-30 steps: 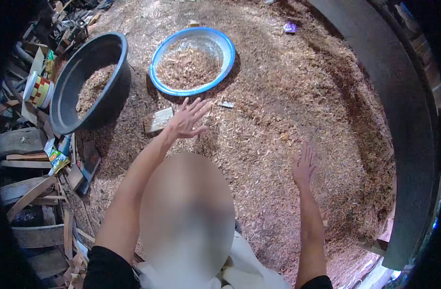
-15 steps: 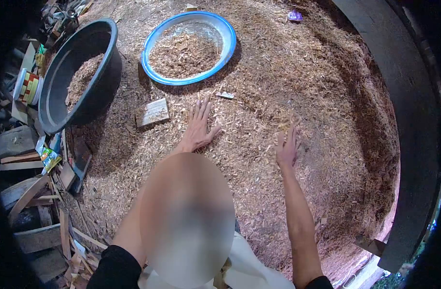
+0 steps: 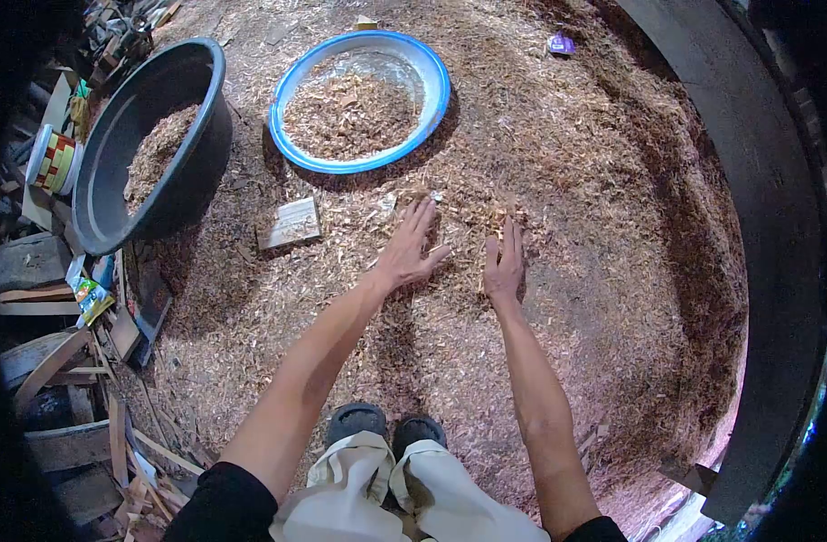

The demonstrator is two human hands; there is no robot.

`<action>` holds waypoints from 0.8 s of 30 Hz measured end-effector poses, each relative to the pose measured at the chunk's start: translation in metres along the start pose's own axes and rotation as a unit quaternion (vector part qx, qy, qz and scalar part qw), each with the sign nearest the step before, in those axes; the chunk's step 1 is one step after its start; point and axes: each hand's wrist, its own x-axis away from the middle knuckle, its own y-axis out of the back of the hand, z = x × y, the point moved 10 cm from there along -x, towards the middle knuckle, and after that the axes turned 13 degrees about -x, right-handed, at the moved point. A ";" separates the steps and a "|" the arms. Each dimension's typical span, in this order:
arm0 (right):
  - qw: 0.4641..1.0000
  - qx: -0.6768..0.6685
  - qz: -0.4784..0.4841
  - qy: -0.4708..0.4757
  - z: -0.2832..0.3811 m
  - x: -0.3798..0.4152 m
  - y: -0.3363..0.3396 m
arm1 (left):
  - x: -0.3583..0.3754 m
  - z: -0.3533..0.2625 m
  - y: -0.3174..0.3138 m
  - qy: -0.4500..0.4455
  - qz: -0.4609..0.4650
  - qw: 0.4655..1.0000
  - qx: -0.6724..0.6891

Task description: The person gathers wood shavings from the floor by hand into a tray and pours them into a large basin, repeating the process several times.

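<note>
Tan wood chips (image 3: 567, 163) fill a blue-rimmed basin (image 3: 359, 99) and a dark grey tub (image 3: 151, 144).

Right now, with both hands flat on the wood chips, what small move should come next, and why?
Probably draw the left hand and right hand together to cup the chips between them. Both lie open, palms down, with a small heap between the fingertips, and the blue basin ahead already holds chips.

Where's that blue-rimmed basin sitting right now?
The blue-rimmed basin sits on the wood shavings at the top centre of the head view, just right of the black tub, beyond both hands.
</note>
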 end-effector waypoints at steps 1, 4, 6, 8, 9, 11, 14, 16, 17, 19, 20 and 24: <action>1.000 0.001 0.000 0.000 0.001 -0.001 -0.001 | -0.003 -0.003 -0.001 0.007 0.001 1.000 0.014; 0.999 -0.041 0.008 0.019 0.012 0.001 -0.012 | -0.007 -0.010 -0.004 0.030 0.018 0.998 0.044; 0.998 -0.057 0.010 0.032 0.019 0.004 -0.021 | -0.006 -0.013 -0.004 0.046 0.013 0.992 0.119; 0.995 -0.069 0.015 0.064 0.026 0.005 -0.029 | -0.005 -0.023 -0.004 0.039 -0.006 0.994 0.101; 0.995 -0.069 0.014 0.067 0.030 0.007 -0.030 | -0.004 -0.028 -0.003 0.033 -0.023 0.996 0.083; 0.995 -0.078 0.033 0.042 0.032 0.011 -0.039 | 0.000 -0.032 -0.002 0.033 -0.032 0.996 0.072; 0.994 -0.109 0.029 0.011 0.032 0.023 -0.047 | 0.011 -0.041 0.006 0.048 -0.036 0.985 0.161; 0.997 -0.070 0.043 0.011 0.004 0.036 -0.063 | 0.019 -0.048 0.003 0.063 -0.038 0.983 0.166; 0.996 -0.072 0.042 0.014 -0.001 0.042 -0.068 | 0.024 -0.047 -0.001 0.079 -0.038 0.982 0.169; 0.996 -0.025 0.018 0.086 0.021 0.051 -0.066 | 0.032 -0.040 -0.013 0.081 -0.050 0.980 0.173; 0.995 -0.087 0.025 0.034 0.021 0.053 -0.066 | 0.036 -0.039 -0.016 0.037 -0.087 0.988 0.120; 0.990 -0.134 0.043 0.022 0.063 0.051 -0.064 | 0.047 -0.052 0.044 0.057 -0.121 0.978 0.161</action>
